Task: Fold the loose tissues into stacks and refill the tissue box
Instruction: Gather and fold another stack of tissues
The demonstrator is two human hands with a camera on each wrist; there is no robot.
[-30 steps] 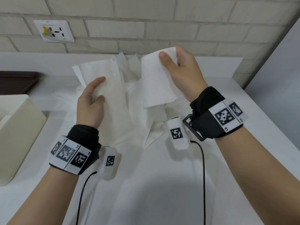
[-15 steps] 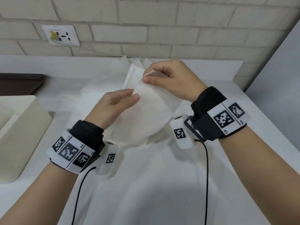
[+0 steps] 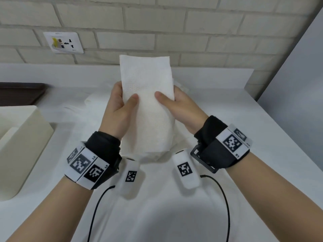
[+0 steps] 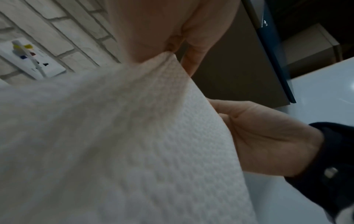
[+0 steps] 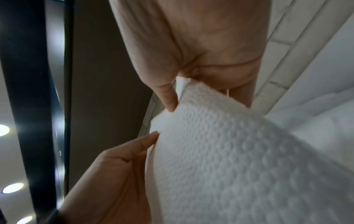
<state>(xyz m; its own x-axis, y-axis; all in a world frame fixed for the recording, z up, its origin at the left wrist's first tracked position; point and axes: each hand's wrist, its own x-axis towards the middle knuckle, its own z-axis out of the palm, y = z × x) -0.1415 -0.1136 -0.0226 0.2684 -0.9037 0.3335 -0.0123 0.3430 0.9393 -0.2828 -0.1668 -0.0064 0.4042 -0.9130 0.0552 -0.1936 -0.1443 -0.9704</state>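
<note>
A folded white tissue (image 3: 148, 109) stands upright in the air over the middle of the counter, held between both hands. My left hand (image 3: 120, 105) grips its left edge, thumb on the front face and fingers behind. My right hand (image 3: 178, 103) grips the right edge the same way. The left wrist view shows the embossed tissue (image 4: 153, 151) filling most of the picture, and the right wrist view shows the tissue (image 5: 239, 159) pinched under my right thumb. Loose tissues (image 3: 94, 102) lie on the counter behind the hands, mostly hidden. The cream tissue box (image 3: 22, 149) stands at the left.
A dark brown tray (image 3: 21, 93) lies at the far left by the brick wall, which carries a power socket (image 3: 63, 42). A grey panel (image 3: 297, 84) rises along the counter's right edge. The white counter (image 3: 157, 206) stretches toward me, crossed by two black wrist cables.
One second ago each hand held a separate end of tissue apart. The hands came together, and now the tissue is a single narrow folded stack held upright by both hands.
</note>
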